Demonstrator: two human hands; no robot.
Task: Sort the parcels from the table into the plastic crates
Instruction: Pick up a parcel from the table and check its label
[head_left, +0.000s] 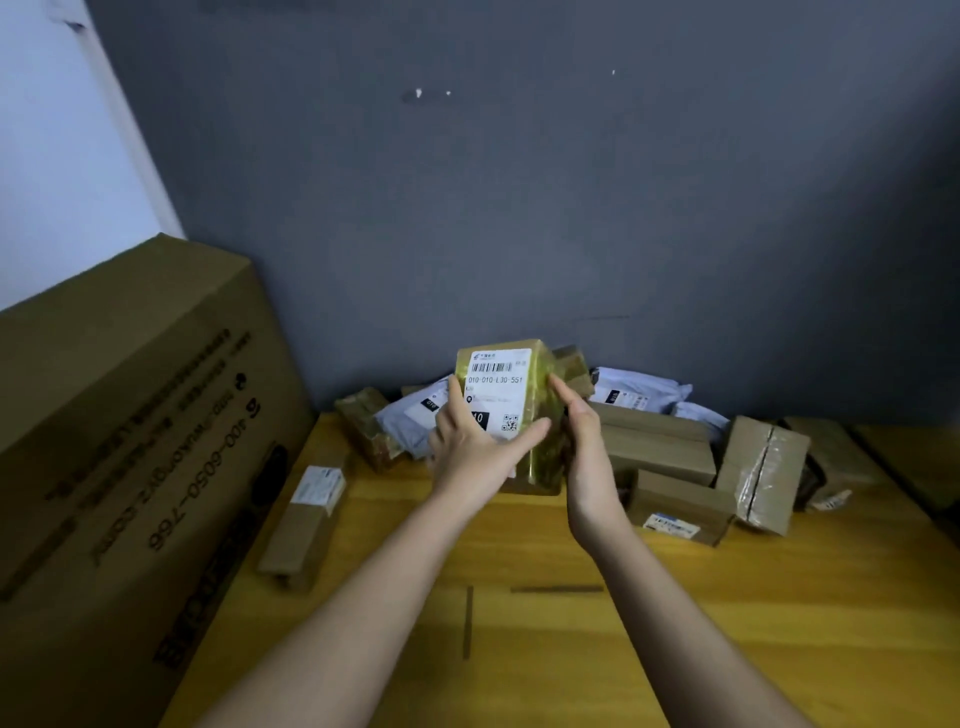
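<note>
A small box wrapped in yellow tape (524, 364), with a white shipping label facing me, is held up above the wooden table (675, 623). My left hand (475, 447) grips its lower left, thumb across the label. My right hand (582, 436) holds its right side with the fingers up along the edge. Behind it, a heap of parcels lies along the wall: brown cardboard boxes (660, 441) and grey poly mailers (634, 389). No plastic crate is in view.
A very large cardboard carton (130, 441) stands at the left beside the table. A long narrow brown box (306, 519) lies next to it. More taped boxes (763, 473) sit at the right. A dark grey wall closes the back.
</note>
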